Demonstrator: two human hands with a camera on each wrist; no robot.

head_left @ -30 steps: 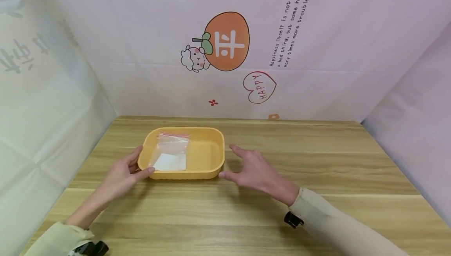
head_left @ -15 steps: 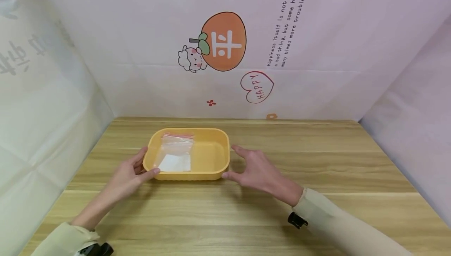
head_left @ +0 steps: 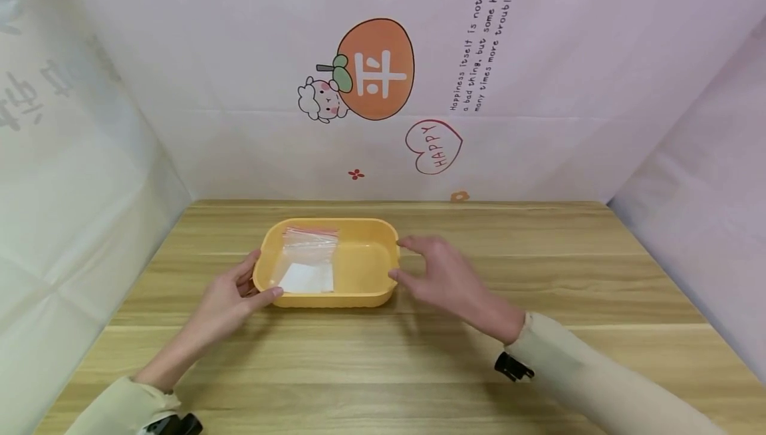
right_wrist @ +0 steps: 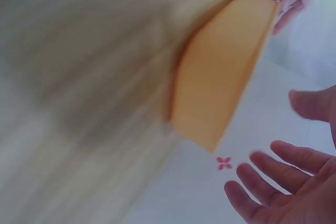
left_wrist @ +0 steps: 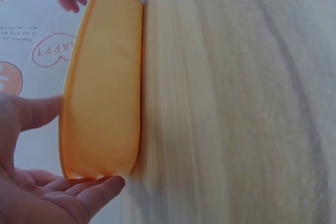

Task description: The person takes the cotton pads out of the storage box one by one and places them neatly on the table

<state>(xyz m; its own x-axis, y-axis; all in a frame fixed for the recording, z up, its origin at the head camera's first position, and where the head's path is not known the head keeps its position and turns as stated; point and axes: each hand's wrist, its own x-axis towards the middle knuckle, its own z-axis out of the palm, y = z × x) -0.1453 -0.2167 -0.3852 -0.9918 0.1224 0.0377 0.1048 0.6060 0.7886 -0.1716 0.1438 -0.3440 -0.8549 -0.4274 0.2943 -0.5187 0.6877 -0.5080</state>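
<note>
A shallow yellow plastic bin (head_left: 365,269) with rounded corners stands on the wooden table. Inside it, on the left, lies a clear zip bag (head_left: 308,259) with a red-pink seal strip and something white and flat in its lower part. My left hand (head_left: 224,302) grips the bin's left end, thumb at the rim and fingers against the outer wall, as the left wrist view also shows. By the right end hovers my right hand (head_left: 445,282), thumb and fingers spread. The right wrist view shows those fingers (right_wrist: 286,169) apart from the yellow wall.
The wood-grain table (head_left: 538,275) reaches to a white printed sheet (head_left: 509,155) at the back. More white sheeting (head_left: 78,175) hangs on the left and the right. Each sleeve cuff carries a small black device (head_left: 513,366).
The bin has slid to the right along the table with my left hand on it. My right hand has shifted a little right, and its thumb has left the bin's front right corner.
</note>
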